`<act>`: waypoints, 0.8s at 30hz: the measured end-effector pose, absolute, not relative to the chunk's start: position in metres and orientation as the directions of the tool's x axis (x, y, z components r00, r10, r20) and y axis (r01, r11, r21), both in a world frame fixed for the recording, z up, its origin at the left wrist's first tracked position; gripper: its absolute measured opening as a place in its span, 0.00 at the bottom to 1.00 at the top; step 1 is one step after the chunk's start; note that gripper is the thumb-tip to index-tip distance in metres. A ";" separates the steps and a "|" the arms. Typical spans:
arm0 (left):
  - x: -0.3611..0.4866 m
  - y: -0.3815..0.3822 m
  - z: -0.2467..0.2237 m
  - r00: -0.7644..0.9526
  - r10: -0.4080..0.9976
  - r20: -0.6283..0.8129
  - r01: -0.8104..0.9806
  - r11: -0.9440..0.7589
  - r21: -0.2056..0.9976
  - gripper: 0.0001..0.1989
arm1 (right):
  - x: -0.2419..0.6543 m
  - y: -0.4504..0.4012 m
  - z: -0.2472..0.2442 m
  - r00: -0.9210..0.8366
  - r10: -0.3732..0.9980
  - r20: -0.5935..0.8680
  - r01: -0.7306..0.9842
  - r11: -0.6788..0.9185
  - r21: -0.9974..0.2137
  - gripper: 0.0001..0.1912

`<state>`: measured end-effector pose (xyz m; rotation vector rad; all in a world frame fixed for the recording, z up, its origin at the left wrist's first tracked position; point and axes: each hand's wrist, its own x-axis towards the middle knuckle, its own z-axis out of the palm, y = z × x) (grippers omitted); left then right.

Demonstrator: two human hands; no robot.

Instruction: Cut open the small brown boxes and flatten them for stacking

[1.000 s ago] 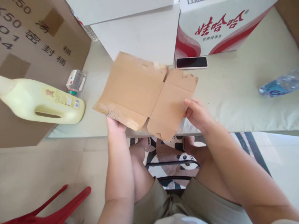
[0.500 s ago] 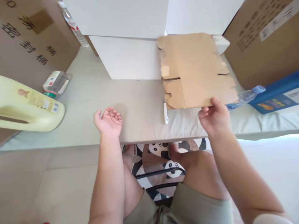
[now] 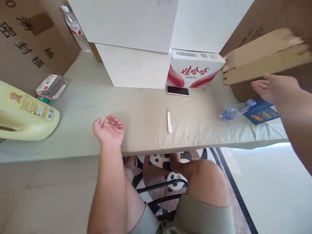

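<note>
Head view: cardboard [image 3: 262, 57] is seen tilted before the right-side brown box [image 3: 248, 29].
Right hand [image 3: 275, 87] at its lower edge, grip can't be told; left hand [image 3: 109, 130] held palm-up, loosely opened.

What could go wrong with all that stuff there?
The cardboard is up at the right hand, and I can't tell how firm any grip is; if it dropped, it might knock the clear bottle beside the blue box. The white cutter-like tool lies loose on the cloth; if its blade is out, which I can't tell, it could nick someone's fingers.
</note>
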<state>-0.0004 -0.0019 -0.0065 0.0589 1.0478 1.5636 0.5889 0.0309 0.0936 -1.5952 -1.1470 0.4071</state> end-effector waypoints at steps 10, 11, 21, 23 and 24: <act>0.006 0.003 -0.007 -0.343 0.827 -0.445 -0.685 0.104 0.721 0.19 | 0.383 -0.053 -0.029 0.289 0.951 0.112 0.510 -0.054 -0.858 0.18; 0.009 0.004 -0.009 -0.339 0.832 -0.440 -0.658 0.125 0.743 0.18 | 0.365 -0.061 -0.048 0.143 0.976 0.163 0.692 0.019 -0.722 0.20; 0.043 -0.001 -0.053 -0.237 0.955 -0.179 0.172 0.223 0.960 0.08 | 0.298 -0.063 -0.096 -0.057 0.985 0.163 0.893 0.123 -0.433 0.23; 0.051 -0.005 -0.061 -0.221 0.969 -0.109 0.346 0.182 0.921 0.13 | 0.299 -0.065 -0.097 -0.058 0.986 0.159 0.906 0.119 -0.406 0.23; 0.054 -0.008 -0.064 -0.215 0.974 -0.065 0.436 0.155 0.886 0.15 | 0.300 -0.065 -0.097 -0.059 0.986 0.158 0.911 0.118 -0.396 0.23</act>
